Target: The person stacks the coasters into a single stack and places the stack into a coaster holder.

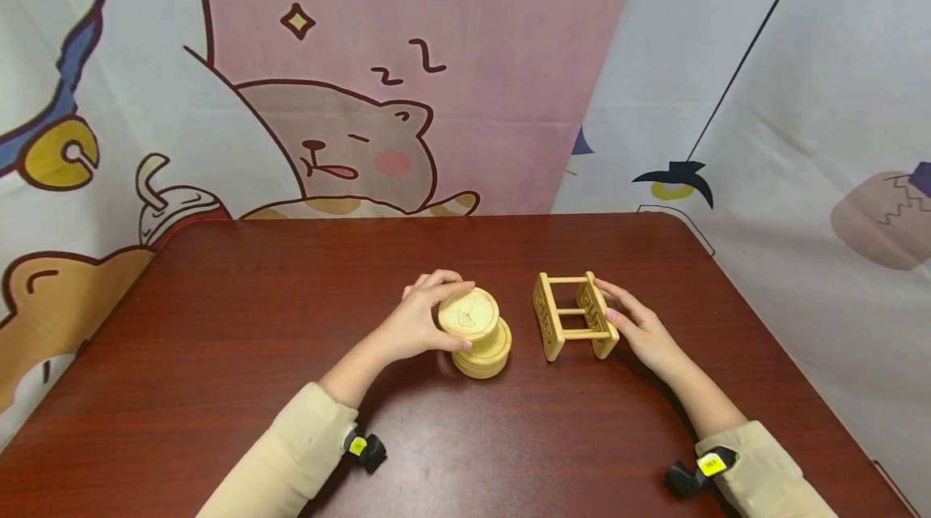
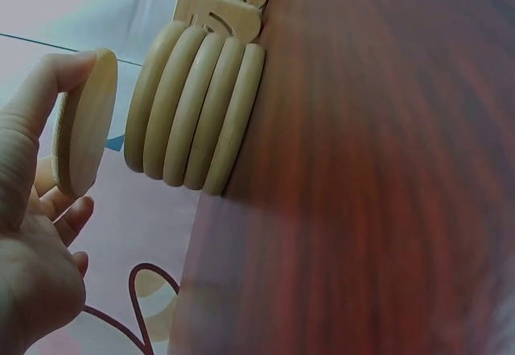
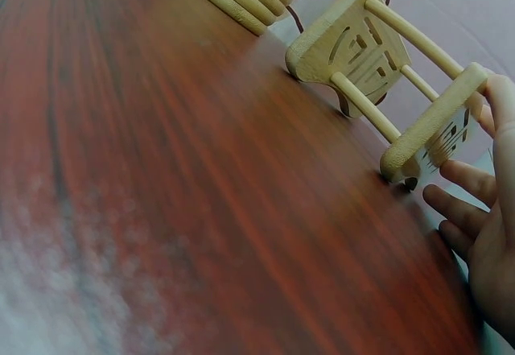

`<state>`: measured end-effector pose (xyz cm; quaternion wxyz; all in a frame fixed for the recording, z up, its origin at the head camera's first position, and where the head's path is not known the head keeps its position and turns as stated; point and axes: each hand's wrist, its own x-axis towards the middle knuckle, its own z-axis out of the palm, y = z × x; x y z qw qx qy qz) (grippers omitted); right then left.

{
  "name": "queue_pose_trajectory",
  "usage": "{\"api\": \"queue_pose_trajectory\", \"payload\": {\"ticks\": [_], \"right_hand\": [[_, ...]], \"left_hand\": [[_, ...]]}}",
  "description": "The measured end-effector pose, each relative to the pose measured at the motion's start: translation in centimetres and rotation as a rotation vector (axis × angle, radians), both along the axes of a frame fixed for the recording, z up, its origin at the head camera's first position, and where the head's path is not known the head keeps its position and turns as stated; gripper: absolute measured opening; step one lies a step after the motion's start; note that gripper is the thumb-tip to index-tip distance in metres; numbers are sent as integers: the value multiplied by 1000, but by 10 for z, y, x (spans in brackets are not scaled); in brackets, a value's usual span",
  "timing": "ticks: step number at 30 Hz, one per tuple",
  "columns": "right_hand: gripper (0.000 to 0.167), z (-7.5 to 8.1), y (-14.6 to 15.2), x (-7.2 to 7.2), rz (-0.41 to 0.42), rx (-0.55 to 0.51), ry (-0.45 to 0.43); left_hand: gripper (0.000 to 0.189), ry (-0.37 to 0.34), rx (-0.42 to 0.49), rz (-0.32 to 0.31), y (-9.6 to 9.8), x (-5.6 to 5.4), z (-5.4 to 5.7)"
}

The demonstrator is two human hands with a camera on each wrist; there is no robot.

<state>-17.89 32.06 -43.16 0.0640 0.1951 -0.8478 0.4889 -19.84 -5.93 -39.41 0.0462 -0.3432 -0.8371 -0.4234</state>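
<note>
My left hand (image 1: pixel 414 328) pinches a round wooden coaster (image 1: pixel 469 313) between thumb and fingers, with a thin leaf drawing on its top face. Below it stands a stack of several matching coasters (image 1: pixel 483 363); the left wrist view shows a gap between the held coaster (image 2: pixel 87 130) and the stack (image 2: pixel 193 113). To the right is a wooden coaster holder (image 1: pixel 547 324), two cut-out side panels joined by round rods. Against its right panel rest the fingertips of my right hand (image 1: pixel 650 343), its fingers loosely extended beside the holder (image 3: pixel 434 125).
Everything lies on a reddish-brown wooden table (image 1: pixel 254 340). Behind it hangs a cartoon-printed cloth (image 1: pixel 509 57), reaching down to the table's back edge. Each sleeve carries a small black wrist device, one at the left cuff (image 1: pixel 366 447) and one at the right (image 1: pixel 701 469).
</note>
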Motion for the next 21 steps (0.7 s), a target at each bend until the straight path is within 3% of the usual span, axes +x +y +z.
{"api": "queue_pose_trajectory", "payload": {"ticks": [21], "right_hand": [[46,-1,0,-1,-8,21,-1]], "left_hand": [[79,-10,-58,-50,11,9,-2]]}}
